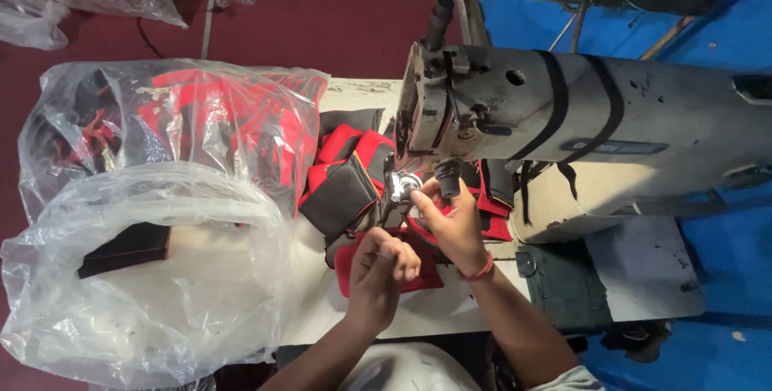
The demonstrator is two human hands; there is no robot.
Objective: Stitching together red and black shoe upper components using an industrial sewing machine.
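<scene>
Right now I am working with both hands at the needle end of one grey sewing machine (563,110), which is standing on the white table (643,278). My right hand (452,218) is reaching up under the machine head, its grip pinching narrowly around the small shiny metal part (404,186) there, so the fingers are meeting just where the stitching happens. My left hand (382,266) is curling into a loose fist just below, perhaps pulling a thread, though I cannot tell what it is gripping. Both are resting over the red and black fabric pieces (350,182), which are lying flat beneath the head. Two clear plastic bags are sitting at my left: one (185,118) holding more red and black pieces, the nearer one (145,278) mostly slack.
</scene>
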